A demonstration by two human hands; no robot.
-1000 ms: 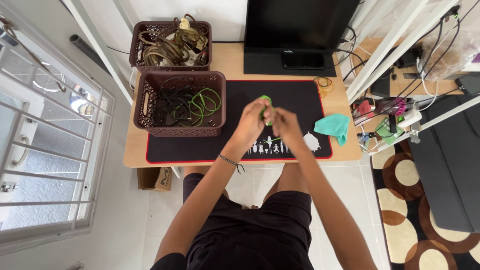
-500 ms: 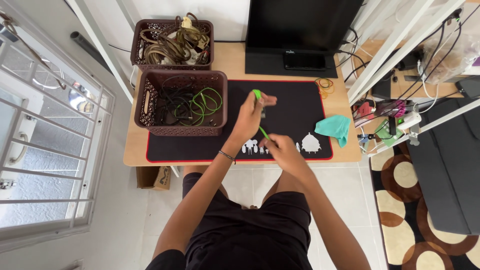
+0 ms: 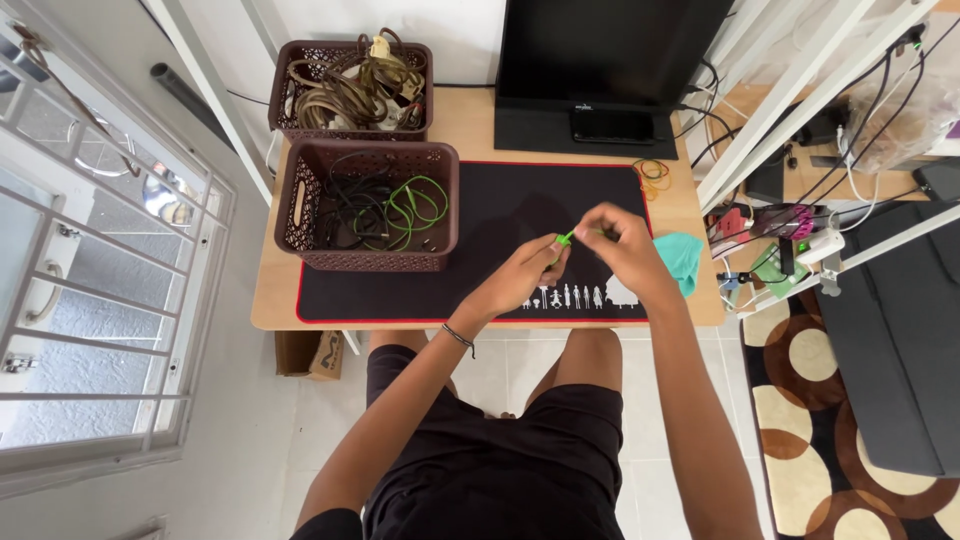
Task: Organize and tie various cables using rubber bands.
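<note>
A short green cable (image 3: 567, 238) is stretched between both hands above the black desk mat (image 3: 500, 205). My left hand (image 3: 530, 270) pinches its lower end, and my right hand (image 3: 622, 240) grips the upper end a little to the right. Both hands hover over the mat's front right part, near the row of white figures printed along its edge. Most of the cable is hidden inside my fingers.
A brown basket (image 3: 300, 210) with black and green cables stands at the mat's left; a second basket (image 3: 290, 80) of tan cords is behind it. A monitor (image 3: 610, 50), rubber bands (image 3: 650, 172), a teal cloth (image 3: 682, 255) and a cluttered white shelf (image 3: 790, 80) lie right.
My left hand dropped from up near the mat's middle toward the front edge. My right hand rose and moved right, and the green cable now runs short between them.
</note>
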